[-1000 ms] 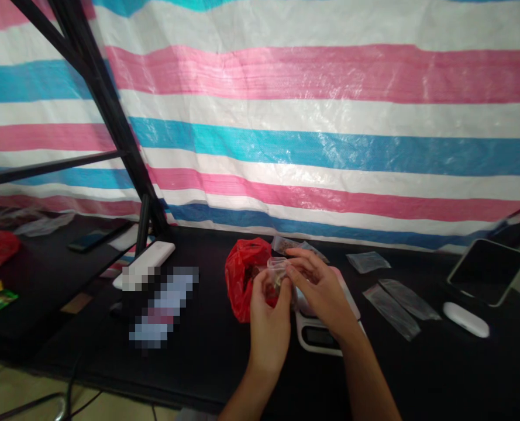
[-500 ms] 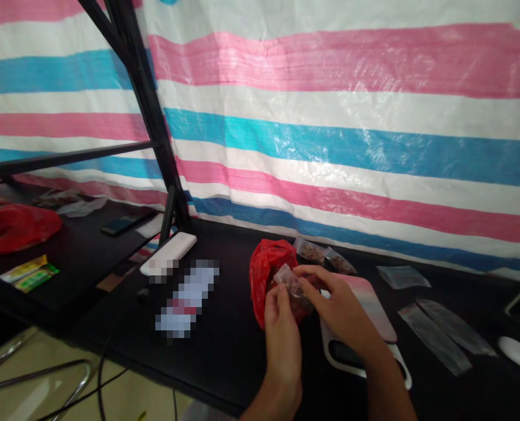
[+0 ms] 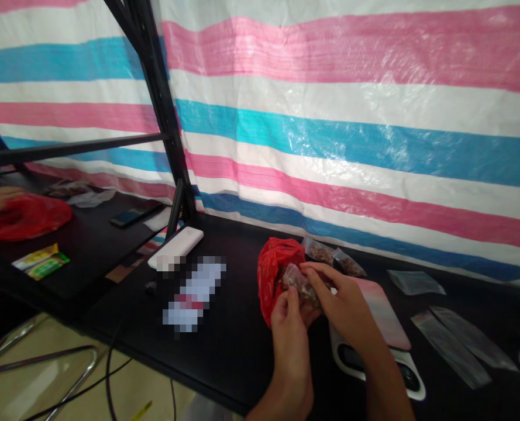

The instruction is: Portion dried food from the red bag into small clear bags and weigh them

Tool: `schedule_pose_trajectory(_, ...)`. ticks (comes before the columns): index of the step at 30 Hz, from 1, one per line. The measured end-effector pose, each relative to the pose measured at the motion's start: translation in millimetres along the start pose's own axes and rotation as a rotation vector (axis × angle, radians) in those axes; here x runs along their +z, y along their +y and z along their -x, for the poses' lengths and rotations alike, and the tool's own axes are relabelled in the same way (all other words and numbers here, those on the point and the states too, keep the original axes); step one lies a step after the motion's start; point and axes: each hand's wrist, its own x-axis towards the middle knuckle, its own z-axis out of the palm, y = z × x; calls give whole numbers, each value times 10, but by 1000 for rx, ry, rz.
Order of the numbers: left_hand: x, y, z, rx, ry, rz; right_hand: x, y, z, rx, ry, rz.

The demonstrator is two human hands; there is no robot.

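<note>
Head view: the left hand and right hand, fingers curled, are pinching a clear bag beside the red bag.

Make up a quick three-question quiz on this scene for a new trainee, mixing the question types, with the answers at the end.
1. Multiple choice: what do the left hand and right hand both touch?
A) a dark phone
B) a small clear bag
C) a white power bank

2. True or false: as the camera sees it, the red bag sits to the left of the scale.

3. Fill in the number: ___ clear bags with brown contents lie on the black table beyond the scale, near the striped sheet.

Key: 1. B; 2. True; 3. Two.
</note>
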Motion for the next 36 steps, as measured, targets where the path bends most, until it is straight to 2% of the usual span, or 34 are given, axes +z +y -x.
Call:
schedule_pose_trajectory(3, -11, -25, -22, 2, -23, -2, -9, 31, -12, 9, 5, -11)
schedule_pose_trajectory(9, -44, -32, -51, 77, 44, -167, -34, 13, 2, -2, 3, -65)
schedule_pose_trajectory(13, -28, -18, -26, 289, 18, -435, -59, -2, 17, -44, 6, -98)
schedule_pose_trajectory(18, -69, -59, 7, 514, -47, -745, -138, 13, 49, -81, 82, -165)
schedule_pose_trajectory(23, -120, -84, 5, 701, -155, -915, -254, 32, 87, -98, 99, -196)
schedule_pose_trajectory(26, -114, -96, -10, 683, -193, -899, -327, 52, 107, -109, 119, -220)
schedule_pose_trajectory(30, -94, -123, -18, 573, -242, -865, -444, 128, 121, -86, 175, -316)
schedule_pose_trajectory(33, -85, -148, -17, 554, -239, -887, -564, 247, 123, -40, 322, -319)
schedule_pose_trajectory(36, -75, -169, -23, 588, -217, -917, -692, 410, 132, 36, 459, -222)
